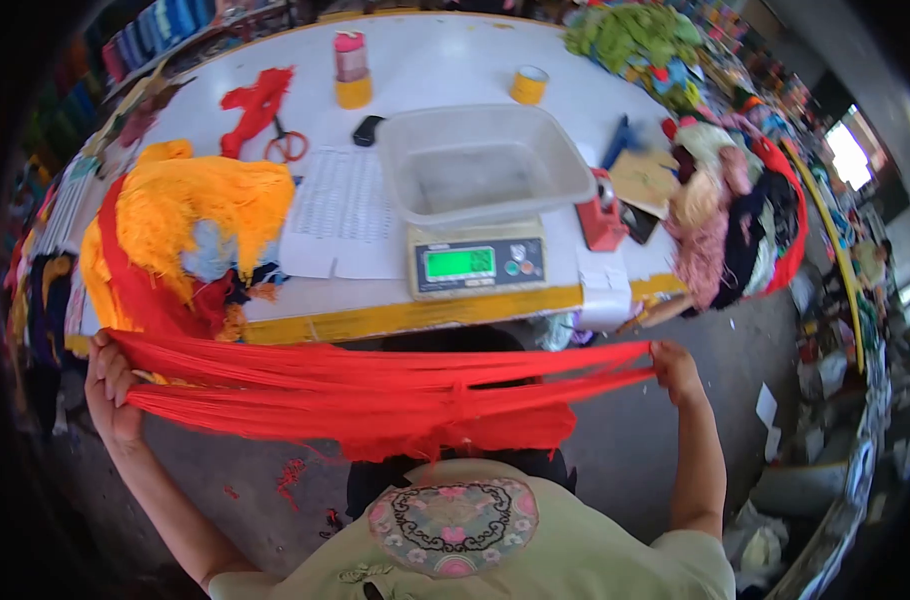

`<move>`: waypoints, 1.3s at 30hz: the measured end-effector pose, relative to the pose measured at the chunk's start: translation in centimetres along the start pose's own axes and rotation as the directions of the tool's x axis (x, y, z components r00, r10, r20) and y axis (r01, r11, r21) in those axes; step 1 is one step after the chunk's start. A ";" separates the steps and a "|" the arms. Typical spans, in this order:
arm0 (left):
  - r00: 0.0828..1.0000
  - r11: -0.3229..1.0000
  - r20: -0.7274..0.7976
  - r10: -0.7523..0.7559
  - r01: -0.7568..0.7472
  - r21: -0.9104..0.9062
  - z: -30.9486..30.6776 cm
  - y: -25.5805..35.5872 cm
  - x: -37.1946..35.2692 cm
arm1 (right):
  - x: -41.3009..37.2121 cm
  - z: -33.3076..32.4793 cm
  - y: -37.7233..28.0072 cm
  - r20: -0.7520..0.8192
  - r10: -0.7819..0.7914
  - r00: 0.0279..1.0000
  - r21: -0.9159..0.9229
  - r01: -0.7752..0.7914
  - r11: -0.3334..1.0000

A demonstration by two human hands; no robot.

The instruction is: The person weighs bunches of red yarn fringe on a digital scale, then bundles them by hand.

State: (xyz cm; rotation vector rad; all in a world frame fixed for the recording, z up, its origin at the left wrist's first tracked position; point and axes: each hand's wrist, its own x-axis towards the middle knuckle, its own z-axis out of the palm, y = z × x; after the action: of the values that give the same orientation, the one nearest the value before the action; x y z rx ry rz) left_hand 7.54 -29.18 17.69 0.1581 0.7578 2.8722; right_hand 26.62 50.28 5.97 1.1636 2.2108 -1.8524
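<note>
Head camera, looking down past my chest: I see both arms spread wide below the near edge of a white worktop (425,60). My left hand (113,385) is closed, fingers curled over one end of a long hank of red yarn (375,400). My right hand (675,370) is clenched tight on the other end. The red yarn is stretched taut between them in several strands. It hangs in the air just in front of the near edge, over the grey floor, with loose fibres drooping from its middle.

On the worktop, a digital scale (480,262) with a lit green display sits at the near edge, near the middle. An empty clear plastic tub (480,160) rests on top of it. A printed paper sheet (345,205) lies just left of the scale. A heap of yellow yarn (190,215) fills the near left corner, with red and blue strands mixed in. Orange-handled scissors (287,145) lie farther back on the left. A roll of yellow tape (528,84) stands towards the far edge. A mixed pile of yarn (735,220) sits off the right edge.
</note>
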 end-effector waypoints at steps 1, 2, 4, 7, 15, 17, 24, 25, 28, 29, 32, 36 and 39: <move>0.999 1.000 -0.026 0.021 -0.021 0.004 -2.1 1.6 0.5 | 0.6 -1.1 1.7 -0.146 -0.022 0.989 -0.101 0.008 0.995; 0.998 0.999 -0.044 0.034 -0.034 0.009 -3.8 3.3 0.8 | 1.9 -2.9 3.4 -0.281 -0.067 0.957 -0.203 0.009 0.979; 0.986 0.986 -0.085 0.143 -0.135 0.098 -10.7 11.0 0.2 | 4.0 -8.0 7.3 -0.526 -0.111 0.843 -0.277 -0.046 0.960; 0.926 0.945 -0.189 0.326 -0.321 0.057 -19.3 21.5 -2.8 | 3.4 -14.1 12.4 -0.719 -0.173 0.673 -0.340 -0.124 0.932; 0.861 0.821 -0.093 0.500 -0.437 0.366 -1.6 -5.1 1.1 | -7.9 -4.6 -3.3 0.348 -0.085 0.934 -0.072 0.117 0.990; 0.875 0.805 -0.094 0.475 -0.389 0.447 3.0 -13.1 3.2 | -10.7 -3.5 -7.9 0.417 -0.319 0.851 0.103 0.304 0.947; 0.909 0.746 -0.285 0.305 -0.042 0.665 1.0 -28.7 10.2 | -15.2 0.1 -28.5 0.167 -0.959 0.229 0.507 0.815 0.283; 0.927 0.663 -0.193 0.320 -0.074 0.745 0.2 -29.8 10.6 | -15.4 -0.1 -31.2 0.145 -0.976 0.163 0.543 0.811 0.216; 0.951 0.468 -0.019 0.309 -0.135 0.873 -1.1 -31.0 11.3 | -15.5 -0.6 -39.1 0.122 -0.992 0.027 0.548 0.831 0.089; 0.954 0.464 -0.028 0.299 -0.120 0.878 -1.2 -30.9 11.3 | -15.6 -0.6 -41.4 0.113 -0.993 -0.015 0.490 0.870 0.043; 0.951 0.477 -0.044 0.306 -0.114 0.872 -1.4 -30.6 11.4 | -15.4 2.4 -46.4 -0.002 -0.993 -0.115 0.282 0.953 -0.111; 0.945 0.502 -0.047 0.323 -0.129 0.855 -1.6 -30.8 11.3 | -11.9 6.2 -49.2 0.001 -0.997 -0.079 0.328 0.942 -0.075; 0.943 0.540 -0.074 0.325 -0.121 0.833 -1.6 -31.0 11.3 | -5.0 8.4 -46.3 0.281 -0.960 0.005 0.378 0.919 0.115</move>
State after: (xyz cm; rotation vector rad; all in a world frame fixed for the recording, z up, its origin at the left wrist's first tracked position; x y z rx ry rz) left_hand 0.41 -1.23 1.56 0.0365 2.2482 2.4803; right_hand 1.21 40.05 44.48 -1.2925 2.6750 -2.0449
